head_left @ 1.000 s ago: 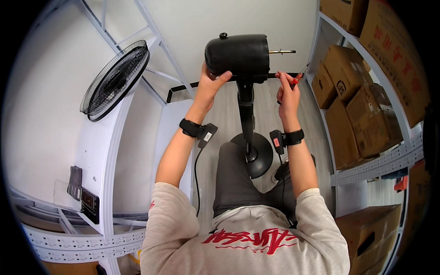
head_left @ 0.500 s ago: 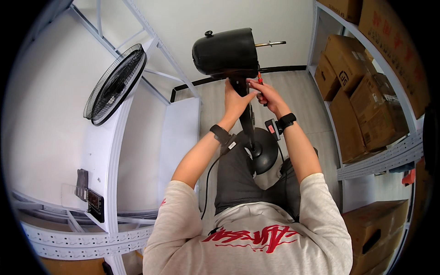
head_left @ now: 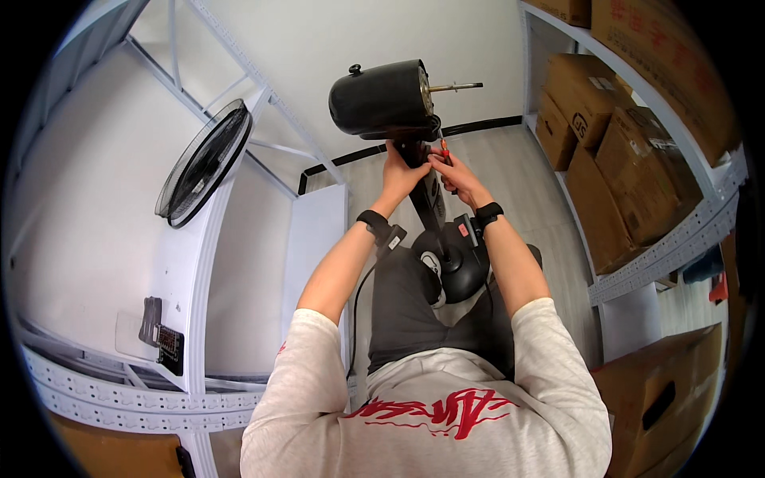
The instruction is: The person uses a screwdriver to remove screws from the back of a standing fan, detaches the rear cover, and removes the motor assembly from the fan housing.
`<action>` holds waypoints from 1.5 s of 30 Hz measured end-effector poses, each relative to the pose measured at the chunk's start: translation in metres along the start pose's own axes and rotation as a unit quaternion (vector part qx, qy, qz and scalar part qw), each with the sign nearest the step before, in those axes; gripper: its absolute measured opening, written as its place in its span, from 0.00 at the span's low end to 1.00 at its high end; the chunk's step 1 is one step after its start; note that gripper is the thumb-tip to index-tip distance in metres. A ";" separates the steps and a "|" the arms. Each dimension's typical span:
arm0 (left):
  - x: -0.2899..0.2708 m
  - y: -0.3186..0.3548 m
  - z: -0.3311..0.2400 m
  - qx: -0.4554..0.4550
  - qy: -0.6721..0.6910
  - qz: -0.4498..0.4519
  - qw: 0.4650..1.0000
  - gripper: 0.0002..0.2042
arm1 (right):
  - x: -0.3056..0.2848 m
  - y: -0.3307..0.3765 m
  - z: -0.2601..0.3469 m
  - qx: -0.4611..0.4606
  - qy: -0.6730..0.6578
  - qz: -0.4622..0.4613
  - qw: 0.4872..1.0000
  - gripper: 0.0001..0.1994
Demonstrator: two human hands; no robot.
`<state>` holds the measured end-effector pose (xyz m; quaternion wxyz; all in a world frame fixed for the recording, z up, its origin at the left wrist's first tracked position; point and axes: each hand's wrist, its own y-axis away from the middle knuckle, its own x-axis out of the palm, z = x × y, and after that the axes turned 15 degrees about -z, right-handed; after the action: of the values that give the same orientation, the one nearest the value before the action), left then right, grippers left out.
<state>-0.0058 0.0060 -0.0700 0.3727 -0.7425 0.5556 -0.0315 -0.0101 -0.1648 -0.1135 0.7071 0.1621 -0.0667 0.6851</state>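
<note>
A black pedestal fan stands in front of me, with no blades or grille on its motor housing (head_left: 376, 100). Its metal shaft (head_left: 457, 87) points to the right. My left hand (head_left: 402, 172) is wrapped round the neck just under the housing, its thumb across the front. In my right hand (head_left: 460, 177) is a screwdriver with a red handle (head_left: 446, 153), pointing up toward the underside of the housing's front end. Whether its tip touches a screw is too small to tell. The black pole (head_left: 428, 209) runs down to the round base (head_left: 464, 280) between my legs.
A fan grille (head_left: 209, 163) rests on the white shelf at left, with a small circuit-board-like item (head_left: 170, 349) nearer me. Cardboard boxes (head_left: 637, 159) fill the right-hand rack. Cables hang from devices strapped to my wrists; a wall stands behind the fan.
My view has shifted slightly. The fan housing has turned a little, so more of its front face shows. My right hand still holds the screwdriver, my left hand still the neck.
</note>
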 end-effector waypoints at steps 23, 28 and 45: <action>0.016 -0.005 0.032 -0.032 0.007 -0.087 0.996 0.45 | 0.009 -0.019 -0.008 -0.028 0.074 -0.005 0.997 0.26; 0.026 0.012 0.034 -0.069 -0.005 -0.088 0.994 0.42 | -0.007 -0.041 -0.005 0.019 0.035 0.001 0.999 0.26; 0.038 -0.068 0.069 -0.060 0.049 0.009 0.997 0.38 | 0.016 -0.099 -0.002 0.062 0.008 -0.066 0.996 0.18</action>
<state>0.0950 0.0166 -0.0943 0.3001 -0.7558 0.5812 -0.0315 0.0885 -0.1503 -0.1239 0.7401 0.2042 -0.0081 0.6407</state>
